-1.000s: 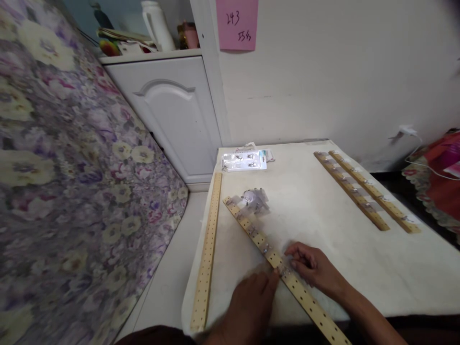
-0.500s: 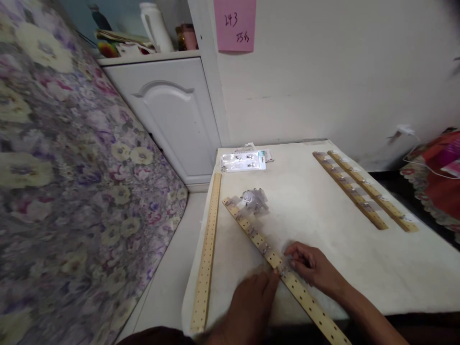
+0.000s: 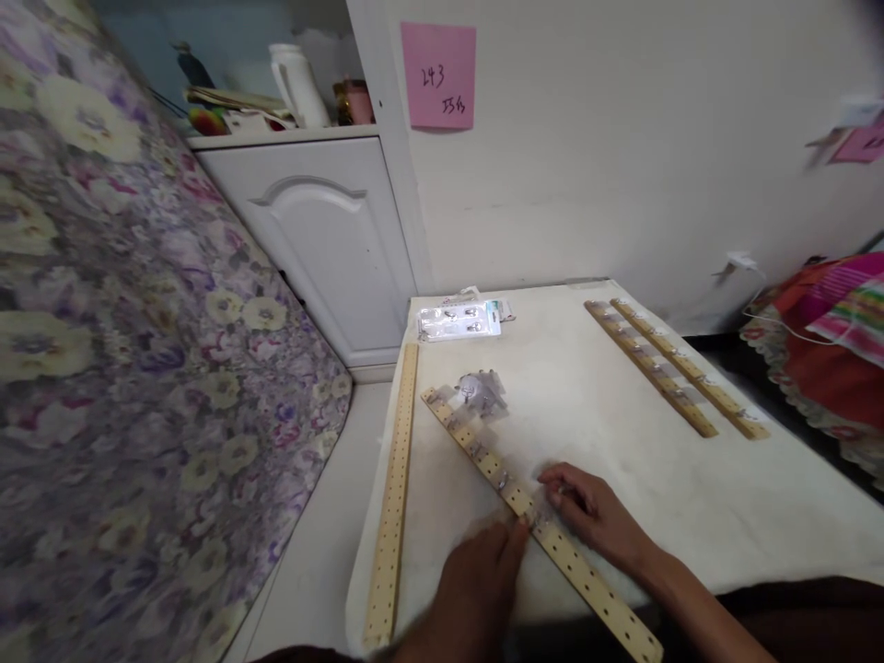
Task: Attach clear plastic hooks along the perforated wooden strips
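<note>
Both hands are low at the near edge of the surface [image 3: 622, 433], meeting at one spot on the slanted wooden strip [image 3: 584, 575]. The left hand [image 3: 476, 589] lies with fingers stretched out, tips touching the strip's left edge, nothing clamped in it. The right hand [image 3: 594, 516] has its fingers curled down onto the strip from the other side; I cannot tell whether they pinch a small hook [image 3: 535, 523] or only press on it, as it is too small and blurred. On progress, my reading is that the slanted strip carries hooks from its far end down to where the hands meet, while its near half shows only bare holes, so it is roughly half filled. The two strips [image 3: 673, 378] lying side by side at the far right carry hooks along their length and look finished. A bare strip [image 3: 393, 497] along the left edge is untouched. Supplies remain: a loose pile of clear hooks [image 3: 482, 390] just beside the slanted strip's far end, and a flat pack [image 3: 459, 320] at the far edge, well away from the hands.
</note>
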{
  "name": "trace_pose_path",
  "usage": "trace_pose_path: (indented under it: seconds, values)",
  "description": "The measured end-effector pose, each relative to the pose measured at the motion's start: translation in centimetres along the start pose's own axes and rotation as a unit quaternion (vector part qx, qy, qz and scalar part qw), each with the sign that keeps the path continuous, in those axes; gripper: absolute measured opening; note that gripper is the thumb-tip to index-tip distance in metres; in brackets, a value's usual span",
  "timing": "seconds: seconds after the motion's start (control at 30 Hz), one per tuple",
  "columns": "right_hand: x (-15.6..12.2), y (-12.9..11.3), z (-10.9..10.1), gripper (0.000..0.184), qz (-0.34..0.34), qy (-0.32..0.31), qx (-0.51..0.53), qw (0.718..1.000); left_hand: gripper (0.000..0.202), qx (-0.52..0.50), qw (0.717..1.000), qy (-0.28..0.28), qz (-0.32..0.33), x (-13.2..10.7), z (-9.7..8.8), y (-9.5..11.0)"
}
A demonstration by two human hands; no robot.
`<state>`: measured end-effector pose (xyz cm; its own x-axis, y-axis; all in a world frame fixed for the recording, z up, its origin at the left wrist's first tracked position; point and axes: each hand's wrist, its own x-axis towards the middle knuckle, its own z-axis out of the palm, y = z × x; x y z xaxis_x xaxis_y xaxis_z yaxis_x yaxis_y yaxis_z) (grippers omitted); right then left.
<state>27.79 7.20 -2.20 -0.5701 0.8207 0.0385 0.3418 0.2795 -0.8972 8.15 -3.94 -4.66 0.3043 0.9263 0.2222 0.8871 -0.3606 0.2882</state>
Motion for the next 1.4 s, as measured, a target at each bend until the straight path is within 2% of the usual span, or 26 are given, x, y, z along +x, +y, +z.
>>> trace_pose_path:
  seconds: [0.1, 0.3, 0.77, 0.93, 1.2, 1.3, 1.4]
  values:
    - [0.0, -0.1, 0.1, 0.021, -0.005, 0.008, -0.003, 1.0, 0.058, 0.029, 0.999, -0.038, 0.008, -0.1, 0.1, -0.1]
    - [0.1, -0.6, 0.3, 0.017, -0.003, 0.006, -0.016, 1.0, 0.059, 0.061, 0.997, -0.041, 0.011, -0.1, 0.4, -0.2]
    - [0.5, -0.5, 1.1, 0.009, 0.019, 0.022, -0.057, 0.998, 0.057, 0.041, 0.998, -0.033, 0.027, 0.1, 0.2, -0.2]
    - [0.7, -0.1, 1.2, 0.011, 0.037, 0.017, -0.047, 0.998, 0.058, 0.018, 1.0, 0.0, 0.018, -0.1, 0.8, -0.2]
    - [0.6, 0.2, 0.7, 0.016, 0.027, 0.014, 0.011, 0.999, 0.056, 0.063, 0.998, -0.013, 0.011, 0.1, 0.5, -0.5]
    - [1.4, 0.9, 0.0, 0.021, 0.031, 0.042, 0.021, 0.998, 0.055, 0.054, 0.998, -0.022, 0.019, 0.1, -0.1, -0.4]
    - [3.6, 1.6, -0.7, 0.024, 0.035, 0.082, 0.022, 0.996, 0.056, 0.035, 0.999, -0.032, 0.011, 0.3, -0.6, -0.4]
